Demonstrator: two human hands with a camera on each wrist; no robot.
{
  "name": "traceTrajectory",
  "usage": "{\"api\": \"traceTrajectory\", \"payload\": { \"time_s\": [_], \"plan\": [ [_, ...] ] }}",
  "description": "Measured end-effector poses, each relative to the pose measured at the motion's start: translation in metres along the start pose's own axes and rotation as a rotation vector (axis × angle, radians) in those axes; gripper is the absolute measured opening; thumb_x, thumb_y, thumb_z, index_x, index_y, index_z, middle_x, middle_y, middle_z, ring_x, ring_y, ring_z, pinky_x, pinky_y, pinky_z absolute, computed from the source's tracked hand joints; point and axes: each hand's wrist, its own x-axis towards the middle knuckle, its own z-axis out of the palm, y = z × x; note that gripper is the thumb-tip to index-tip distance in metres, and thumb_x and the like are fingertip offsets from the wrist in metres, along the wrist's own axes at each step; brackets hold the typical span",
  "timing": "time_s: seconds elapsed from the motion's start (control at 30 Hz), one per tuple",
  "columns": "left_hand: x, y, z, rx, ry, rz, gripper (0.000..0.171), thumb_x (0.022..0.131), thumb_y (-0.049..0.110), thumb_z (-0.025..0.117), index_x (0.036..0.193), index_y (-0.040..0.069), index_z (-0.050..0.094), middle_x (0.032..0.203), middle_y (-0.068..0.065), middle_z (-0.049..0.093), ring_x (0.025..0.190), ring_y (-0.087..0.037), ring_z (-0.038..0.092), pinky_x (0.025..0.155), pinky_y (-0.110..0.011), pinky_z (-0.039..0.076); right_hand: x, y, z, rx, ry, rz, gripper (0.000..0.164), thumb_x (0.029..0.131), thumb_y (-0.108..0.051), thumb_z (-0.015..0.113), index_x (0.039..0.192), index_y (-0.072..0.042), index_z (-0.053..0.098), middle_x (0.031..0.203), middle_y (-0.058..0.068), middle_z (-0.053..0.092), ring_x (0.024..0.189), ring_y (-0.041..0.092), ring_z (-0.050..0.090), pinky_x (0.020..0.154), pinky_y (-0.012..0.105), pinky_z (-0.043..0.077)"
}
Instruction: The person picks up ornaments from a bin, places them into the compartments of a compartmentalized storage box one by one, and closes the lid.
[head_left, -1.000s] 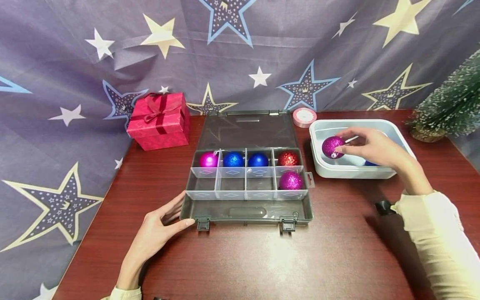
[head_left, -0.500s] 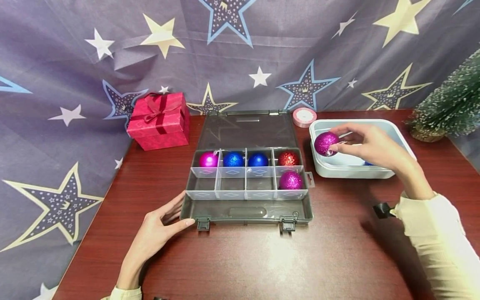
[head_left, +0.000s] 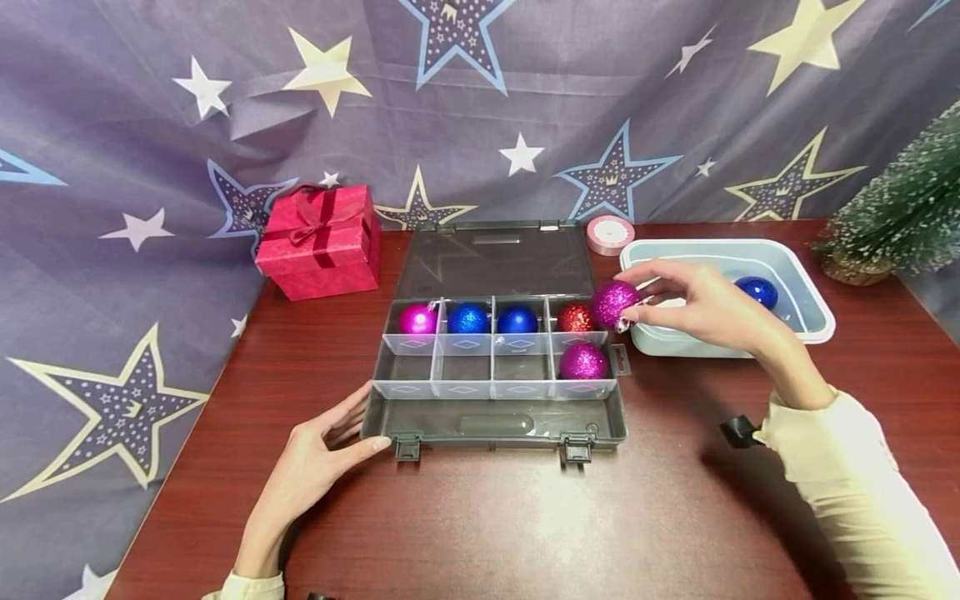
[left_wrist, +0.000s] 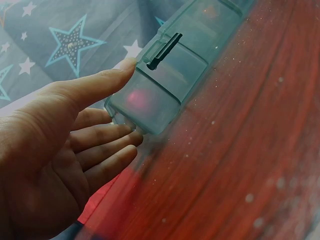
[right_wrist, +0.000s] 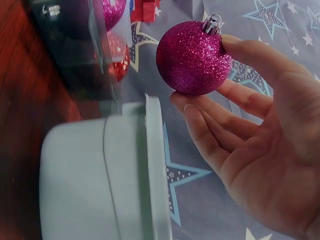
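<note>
Between the thumb and fingertips of my right hand [head_left: 701, 304] is a glittery magenta Christmas bauble [right_wrist: 192, 59] with a silver cap. In the head view it overlaps the right edge of an open grey plastic organizer box [head_left: 495, 423]. Shiny pink [head_left: 417, 318], glittery blue [head_left: 467, 319], plain blue [head_left: 517, 320] and glittery red [head_left: 576, 317] baubles fill the back row. Another glittery magenta bauble [head_left: 583, 362] sits in the front right compartment. My left hand [left_wrist: 65, 145] touches the box's front left corner, thumb at the front edge, fingers straight along the side.
A pale blue tub [head_left: 693, 343] at the right holds a blue bauble [head_left: 757, 292]. Pink ribbon roll [head_left: 610, 235] stands behind it, a small artificial tree [head_left: 892, 200] at far right. At back left is a red gift box [head_left: 322, 242]. A star-patterned cloth [head_left: 480, 125] hangs behind.
My right hand has carried the magenta bauble leftward out from over the tub to the organizer's right edge. The blue bauble in the tub now shows fully. My left hand stays put.
</note>
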Motion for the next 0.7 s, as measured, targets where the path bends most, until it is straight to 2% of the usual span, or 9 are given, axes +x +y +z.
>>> {"api": "traceTrajectory", "payload": {
  "time_s": [0.17, 0.4, 0.7],
  "plan": [
    [0.0, 0.001, 0.0, -0.004, -0.003, 0.001, 0.072, 0.089, 0.019, 0.085, 0.153, 0.017, 0.053, 0.138, -0.01, 0.064, 0.12, -0.022, 0.066, 0.097, -0.019, 0.053, 0.006, -0.006, 0.008, -0.018, -0.005, -0.002, 0.04, 0.092, -0.008, 0.08, 0.13, -0.01, 0.07, 0.118, 0.003, 0.072, 0.1, 0.01, 0.069, 0.081, 0.016, 0.055],
    [0.001, 0.0, 0.0, -0.001, -0.006, 0.007, 0.072, 0.089, 0.019, 0.085, 0.153, 0.017, 0.053, 0.138, -0.01, 0.064, 0.12, -0.022, 0.066, 0.097, -0.019, 0.053, 0.015, -0.012, 0.019, 0.044, -0.043, 0.005, 0.038, 0.092, -0.007, 0.079, 0.13, -0.006, 0.069, 0.117, 0.005, 0.072, 0.104, 0.02, 0.069, 0.087, 0.021, 0.055],
    [0.0, 0.0, 0.0, -0.007, -0.004, 0.004, 0.071, 0.089, 0.018, 0.085, 0.153, 0.017, 0.053, 0.139, -0.01, 0.064, 0.12, -0.022, 0.066, 0.097, -0.019, 0.053, 0.028, -0.016, 0.033, 0.058, -0.097, -0.001, 0.038, 0.094, -0.011, 0.078, 0.131, -0.008, 0.068, 0.11, 0.003, 0.074, 0.103, 0.017, 0.068, 0.089, 0.031, 0.057]
  ]
}}
